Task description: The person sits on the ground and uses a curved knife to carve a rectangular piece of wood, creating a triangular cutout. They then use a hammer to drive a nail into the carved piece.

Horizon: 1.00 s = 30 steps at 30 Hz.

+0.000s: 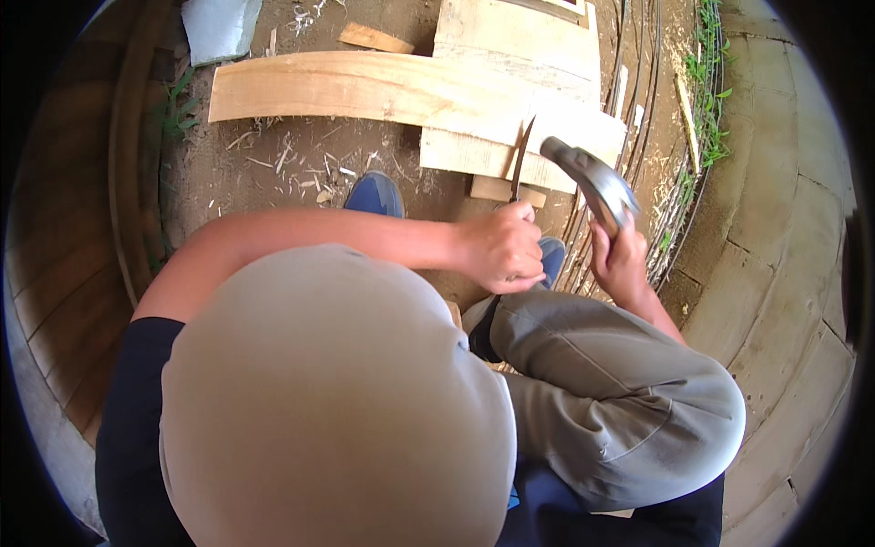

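Note:
My left hand is closed in a fist round a narrow-bladed tool; its handle is hidden. The dark, thin blade points away from me, its tip over the near edge of a long pale board. Whether the tip touches the wood I cannot tell. To the right, my right hand grips a claw hammer high up near its metal head. The head is slightly blurred and sits just right of the blade, apart from it. Under the board's right end lies a wider plank.
Small wood blocks and shavings lie on the dirt. A pale slab is at the far left. Long thin rods run along the right, beside green plants and paving. My blue shoes stand below the board.

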Available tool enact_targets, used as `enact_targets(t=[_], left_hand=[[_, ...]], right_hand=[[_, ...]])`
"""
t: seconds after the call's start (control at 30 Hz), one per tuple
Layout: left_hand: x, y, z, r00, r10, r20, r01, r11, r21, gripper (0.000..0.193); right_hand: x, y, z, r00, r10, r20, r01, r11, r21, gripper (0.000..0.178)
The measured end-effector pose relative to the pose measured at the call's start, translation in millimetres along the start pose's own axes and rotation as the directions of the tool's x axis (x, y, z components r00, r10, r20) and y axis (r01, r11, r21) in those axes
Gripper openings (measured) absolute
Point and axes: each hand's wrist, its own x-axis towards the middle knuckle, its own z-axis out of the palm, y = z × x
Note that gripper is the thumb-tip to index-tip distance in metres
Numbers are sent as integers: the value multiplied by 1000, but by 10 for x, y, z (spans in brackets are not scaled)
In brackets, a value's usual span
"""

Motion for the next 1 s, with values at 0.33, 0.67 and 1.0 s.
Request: enact_targets(t=[0.33, 0.67, 1.0], left_hand=[[303, 124, -166, 976, -205, -76, 201, 978, -56, 37], [635, 145, -223, 922, -314, -226, 273, 942, -197, 37], [618, 126, -275, 931, -306, -201, 273, 946, -176, 38]], right_hand=[[329, -26, -12, 964, 188, 190, -163, 977, -140, 18], [515, -167, -300, 926, 339, 167, -335, 941, -50, 22], [488, -89, -280, 956, 293, 30, -291, 954, -77, 22]])
